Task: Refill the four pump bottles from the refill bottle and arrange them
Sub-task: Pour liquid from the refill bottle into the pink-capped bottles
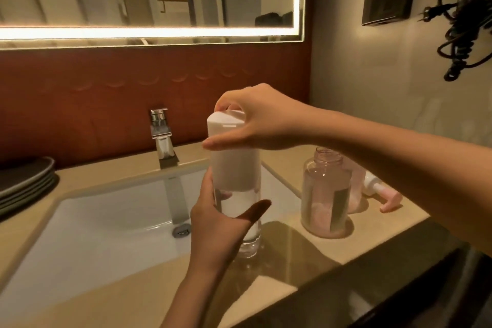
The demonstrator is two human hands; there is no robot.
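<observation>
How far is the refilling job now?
Done: one pink bottle stands open, its pump lying nearby. In hand: the left hand grips the refill bottle, the right hand holds its cap. Left: that bottle looks low; pouring and arranging remain.

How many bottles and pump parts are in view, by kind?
refill bottle: 1
pink pump bottles: 2 (rear one partly hidden)
loose pump head: 1
Total: 4

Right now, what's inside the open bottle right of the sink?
Pink liquid sits low in the open bottle; its neck has no pump. A dark label hides part of the contents.
</observation>
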